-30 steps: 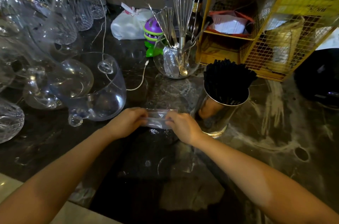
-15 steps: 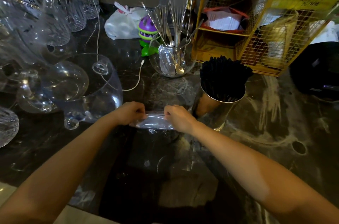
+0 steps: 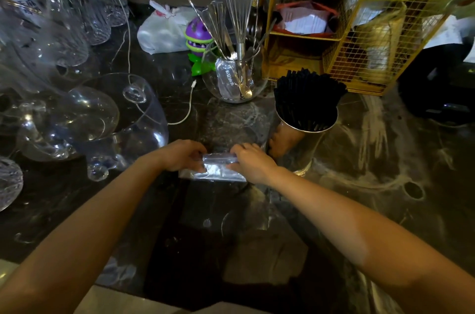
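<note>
A small clear plastic bag [image 3: 217, 169] lies on the dark marble counter [image 3: 372, 159] in the middle of the view. My left hand [image 3: 180, 155] pinches its left end with curled fingers. My right hand [image 3: 250, 162] pinches its right end. Both hands are close together over the bag, and what is inside the bag cannot be made out.
A steel cup of black straws [image 3: 307, 118] stands just right of my right hand. A glass bowl with a whisk and spoons [image 3: 235, 77] sits behind. Large clear glassware [image 3: 108, 118] crowds the left. A yellow wire rack [image 3: 354, 20] is at the back right, a white cable [image 3: 186, 110] in between.
Both hands have drawn the bag slightly toward me and closer together; more of the bag now shows below my fingers.
</note>
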Demonstrator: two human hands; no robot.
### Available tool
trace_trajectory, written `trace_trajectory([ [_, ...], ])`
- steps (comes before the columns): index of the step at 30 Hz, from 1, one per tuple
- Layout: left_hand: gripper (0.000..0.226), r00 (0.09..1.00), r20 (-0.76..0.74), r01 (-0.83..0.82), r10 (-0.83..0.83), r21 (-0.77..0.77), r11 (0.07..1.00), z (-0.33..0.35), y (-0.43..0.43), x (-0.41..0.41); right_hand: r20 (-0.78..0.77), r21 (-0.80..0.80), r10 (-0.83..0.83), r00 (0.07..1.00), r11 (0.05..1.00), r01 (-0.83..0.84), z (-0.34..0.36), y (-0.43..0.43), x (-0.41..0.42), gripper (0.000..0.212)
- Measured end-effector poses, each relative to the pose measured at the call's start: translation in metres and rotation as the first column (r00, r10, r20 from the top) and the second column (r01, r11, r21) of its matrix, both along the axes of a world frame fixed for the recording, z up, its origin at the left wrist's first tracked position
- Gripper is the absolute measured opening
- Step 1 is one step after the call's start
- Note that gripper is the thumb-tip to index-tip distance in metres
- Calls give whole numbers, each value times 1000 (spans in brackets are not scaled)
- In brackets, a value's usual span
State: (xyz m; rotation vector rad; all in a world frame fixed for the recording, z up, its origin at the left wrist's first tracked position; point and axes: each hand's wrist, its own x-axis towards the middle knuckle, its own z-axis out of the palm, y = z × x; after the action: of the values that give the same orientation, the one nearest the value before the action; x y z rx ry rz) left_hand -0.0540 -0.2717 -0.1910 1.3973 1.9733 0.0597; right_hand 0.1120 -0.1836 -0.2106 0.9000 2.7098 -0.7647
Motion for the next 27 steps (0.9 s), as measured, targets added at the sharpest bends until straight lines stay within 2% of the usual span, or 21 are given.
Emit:
trace_trajectory([
  [6,27,989,-102,105,-104,5,995,2,-1,8,-4,-3,-16,1000,1000,15,4,-6,4,42],
  [10,18,980,-141,150,-138,78,986,3,-6,8,-82,-53,-51,995,998,47,5,-12,9,31],
  [14,14,974,-115,210,-194,149,966,6,-8,10,-154,-64,-104,983,993,95,10,-20,20,28],
  [18,7,961,-19,274,-275,158,949,11,3,25,-181,-55,-172,968,985,165,15,-24,41,29],
  [23,17,929,-13,362,-370,239,901,14,24,59,-223,-55,-289,931,957,284,24,-25,91,26],
  [27,15,884,-52,453,-465,343,823,23,33,102,-266,-30,-378,887,923,384,36,-33,140,30],
])
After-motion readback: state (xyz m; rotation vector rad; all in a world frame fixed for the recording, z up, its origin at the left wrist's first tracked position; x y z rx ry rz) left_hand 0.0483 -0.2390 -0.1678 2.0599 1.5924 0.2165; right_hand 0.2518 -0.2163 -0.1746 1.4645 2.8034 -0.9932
